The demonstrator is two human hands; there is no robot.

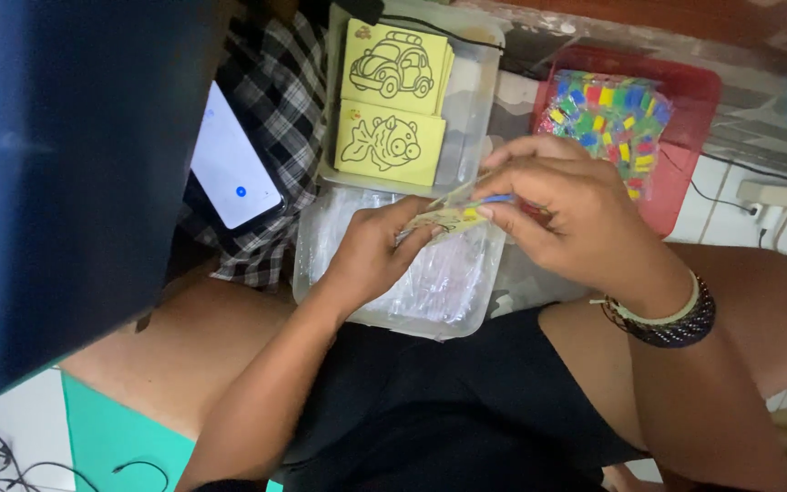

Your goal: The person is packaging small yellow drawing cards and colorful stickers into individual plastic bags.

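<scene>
The left hand point(371, 260) held the near-left end of a small yellow card point(448, 219), its fingers curled together around the edge with the thumb on top. The right hand point(562, 214) met it from the right, fingertips point(494, 208) pinched together on the card's right end and on a thin blue stick point(496, 199) lying against it. A clear film seemed to wrap the card, though the blur made that hard to tell. Card and hands hovered just above a clear plastic tub point(412, 292) resting on the person's lap, which held clear plastic sleeves. Just beyond it, farther away, a second clear tub point(471, 100) held yellow drawing cards: one with a car outline point(393, 64) and, nearer, one with a fish outline point(389, 144). To the far right a red tray point(694, 87) carried a bag of small multicoloured packets point(608, 118). On the left a phone point(229, 164) with a lit screen lay on checked cloth point(275, 100). Bracelets point(667, 319) circled the right wrist.
</scene>
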